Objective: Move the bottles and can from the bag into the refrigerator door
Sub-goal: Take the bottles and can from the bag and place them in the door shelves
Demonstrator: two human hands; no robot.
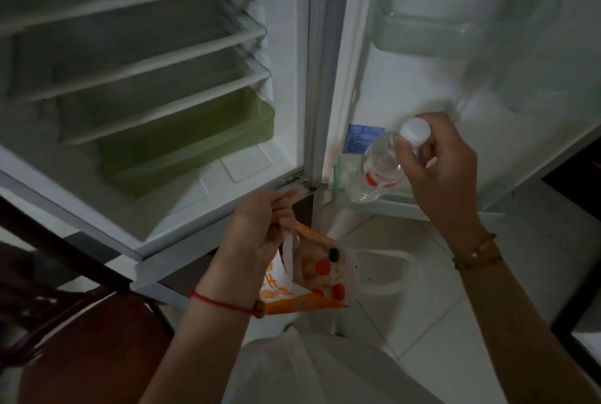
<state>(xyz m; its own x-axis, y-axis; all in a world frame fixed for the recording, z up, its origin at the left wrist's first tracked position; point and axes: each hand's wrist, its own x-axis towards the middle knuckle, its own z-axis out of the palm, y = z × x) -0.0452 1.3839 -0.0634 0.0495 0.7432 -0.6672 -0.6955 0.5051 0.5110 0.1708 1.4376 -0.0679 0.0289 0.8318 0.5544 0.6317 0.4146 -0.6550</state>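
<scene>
A clear water bottle [380,169] with a white cap and a red-and-white label hangs tilted over the lowest door shelf [406,205] of the open refrigerator door [406,104]. My right hand [439,169] grips it around the neck, just below the cap. My left hand [260,234] holds the handles of an orange-and-white plastic bag [312,277] in front of the fridge's lower edge. Red and green round tops show inside the bag; what they belong to is unclear.
The fridge compartment [136,55] on the left has several glass shelves and a green crisper drawer [188,140]. An upper door bin [422,33] sits above. A dark wooden chair [81,322] stands at lower left; white tiled floor [406,290] lies below.
</scene>
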